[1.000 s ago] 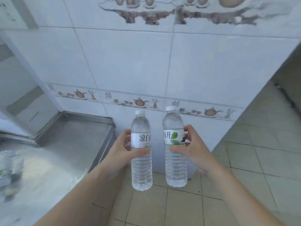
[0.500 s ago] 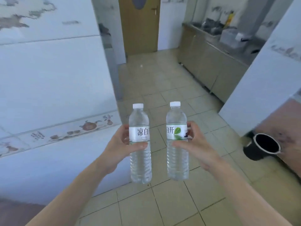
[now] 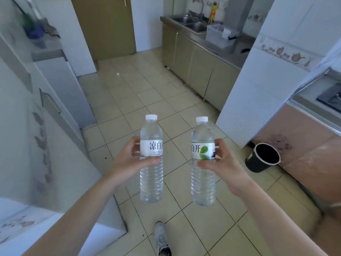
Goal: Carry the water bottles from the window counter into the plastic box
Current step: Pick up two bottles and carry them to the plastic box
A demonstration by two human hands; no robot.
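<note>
the view has swung from the tiled wall and steel window counter of a second ago, past the corner, to the open kitchen floor [image 3: 144, 97]; the counter is gone from sight. the two bottles have kept their upright pose throughout, though they now stand a little further apart. judged from this, the carrying leg is under way and the drop-off is yet to come.

left hand [image 3: 129, 159]: clamped around the left water bottle [image 3: 151, 159] at its label, thumb in front. right hand [image 3: 219, 161]: clamped likewise on the right water bottle [image 3: 203, 163]. both bottles are capped in white, look full, and hang in the air over the floor, not touching.

the likely goal, a clear plastic box [image 3: 215, 35], sits on the far steel surface [image 3: 238, 52] just beside the sink [image 3: 188, 23], well apart from the bottles. a black bucket [image 3: 263, 159] lies tilted against the cabinet at right; one shoe [image 3: 161, 239] shows below.

writing: the left label reads "凉白", cut off at its edge; the right label shows "白开" beside a green leaf. the small print is too fine to read.
</note>
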